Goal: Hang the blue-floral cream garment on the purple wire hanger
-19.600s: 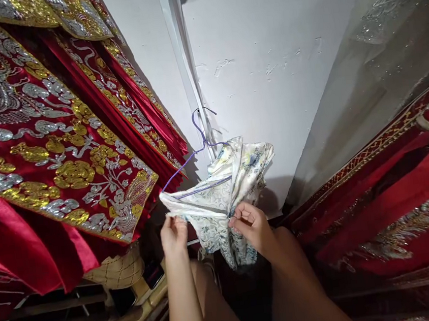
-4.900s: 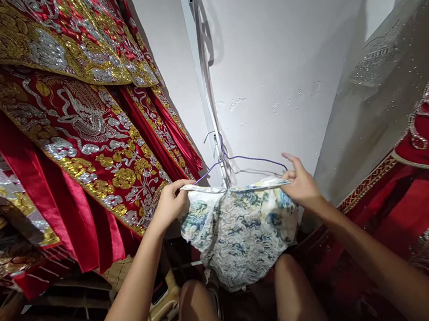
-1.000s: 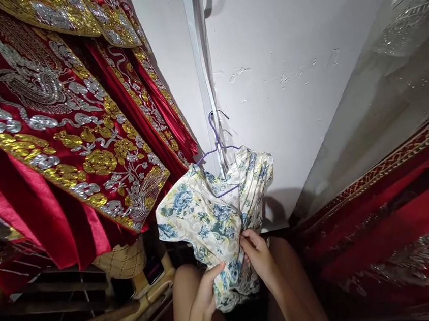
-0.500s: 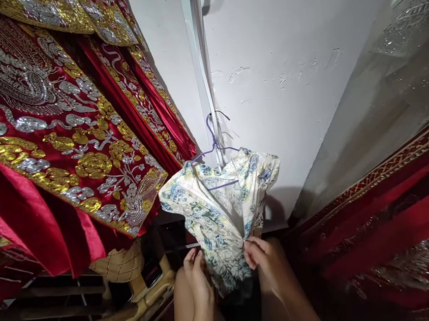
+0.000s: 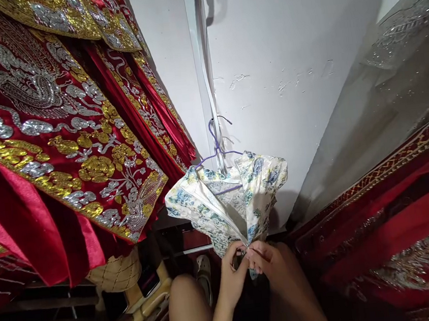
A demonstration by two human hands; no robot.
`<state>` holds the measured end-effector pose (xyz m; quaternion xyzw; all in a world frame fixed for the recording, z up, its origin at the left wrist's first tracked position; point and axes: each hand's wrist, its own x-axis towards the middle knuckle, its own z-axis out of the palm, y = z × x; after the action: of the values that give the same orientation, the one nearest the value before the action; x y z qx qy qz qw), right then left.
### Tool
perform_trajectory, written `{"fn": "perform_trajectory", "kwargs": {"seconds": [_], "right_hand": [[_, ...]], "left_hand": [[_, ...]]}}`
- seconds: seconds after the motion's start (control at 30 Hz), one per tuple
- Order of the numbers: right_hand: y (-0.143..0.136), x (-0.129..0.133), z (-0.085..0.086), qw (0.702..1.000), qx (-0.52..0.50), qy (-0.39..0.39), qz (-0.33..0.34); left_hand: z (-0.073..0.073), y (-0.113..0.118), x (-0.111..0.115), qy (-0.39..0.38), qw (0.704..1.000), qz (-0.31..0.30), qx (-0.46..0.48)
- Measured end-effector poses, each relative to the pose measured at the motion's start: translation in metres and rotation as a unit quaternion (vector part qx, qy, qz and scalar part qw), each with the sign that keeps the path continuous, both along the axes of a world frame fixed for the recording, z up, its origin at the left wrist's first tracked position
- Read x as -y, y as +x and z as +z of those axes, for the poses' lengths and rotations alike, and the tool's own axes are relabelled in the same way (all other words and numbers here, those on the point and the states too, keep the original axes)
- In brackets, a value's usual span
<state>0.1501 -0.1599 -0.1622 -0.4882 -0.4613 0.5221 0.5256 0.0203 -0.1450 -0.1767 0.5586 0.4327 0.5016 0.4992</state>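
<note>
Left of the shirt [image 5: 210,214] there hangs a red costume [image 5: 96,168]. The purple hanger [image 5: 217,152] is inside the shirt's shoulders and probably carries its weight, so both hands can be free for the front. Below the shirt's open neck, the left hand [image 5: 232,271] pinches the cloth narrowly; the right hand [image 5: 269,259], touching it, pinches too, perhaps keeping both edges together.

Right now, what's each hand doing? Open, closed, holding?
Left hand: closed, fingertips pinching the blouse at the bottom of its neck opening.
Right hand: closed, pinching it there too.
</note>
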Motion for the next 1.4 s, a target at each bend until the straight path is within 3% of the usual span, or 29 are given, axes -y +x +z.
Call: {"fn": "perform_trajectory", "kwargs": {"seconds": [0.2,0.37,0.5,0.67,0.83,0.97,1.07,1.13,1.2,1.3,1.37,1.4], "right_hand": [[0.000,0.000,0.003,0.994,0.002,-0.028,0.105],[-0.012,-0.005,0.004,0.994,-0.018,-0.065,0.086],[-0.017,-0.013,0.020,0.990,-0.023,-0.105,0.093],[-0.018,-0.044,0.063,0.995,-0.028,-0.049,0.078],[-0.018,-0.089,0.130,0.997,0.007,0.036,0.067],[-0.018,-0.109,0.177,0.996,-0.029,0.081,0.035],[-0.016,-0.109,0.192,0.994,-0.024,0.101,0.036],[-0.014,-0.104,0.190,0.991,-0.007,0.124,0.052],[-0.011,-0.097,0.183,0.988,0.013,0.144,0.060],[-0.005,-0.084,0.175,0.989,0.036,0.132,0.051],[-0.001,-0.077,0.175,0.990,0.056,0.120,0.050],[0.001,-0.074,0.176,0.989,0.067,0.121,0.052]], "left_hand": [[-0.007,0.008,0.005,-0.016,1.000,0.010,0.025],[-0.012,0.004,0.010,0.006,0.997,0.071,0.011],[-0.014,-0.003,0.011,-0.002,0.996,0.082,0.023],[-0.017,-0.010,0.004,0.035,0.994,0.096,-0.042],[-0.013,-0.013,-0.007,0.058,0.987,0.112,-0.103],[-0.012,-0.007,-0.006,0.048,0.991,0.069,-0.100],[-0.010,-0.004,-0.002,0.028,0.995,0.032,-0.091],[-0.001,-0.007,-0.003,0.032,0.995,0.015,-0.095],[0.020,-0.012,-0.010,0.053,0.994,0.011,-0.098],[0.070,-0.020,-0.029,0.127,0.986,0.067,-0.082],[0.108,-0.023,-0.045,0.207,0.966,0.134,-0.075],[0.126,-0.023,-0.053,0.248,0.955,0.138,-0.085]]}}
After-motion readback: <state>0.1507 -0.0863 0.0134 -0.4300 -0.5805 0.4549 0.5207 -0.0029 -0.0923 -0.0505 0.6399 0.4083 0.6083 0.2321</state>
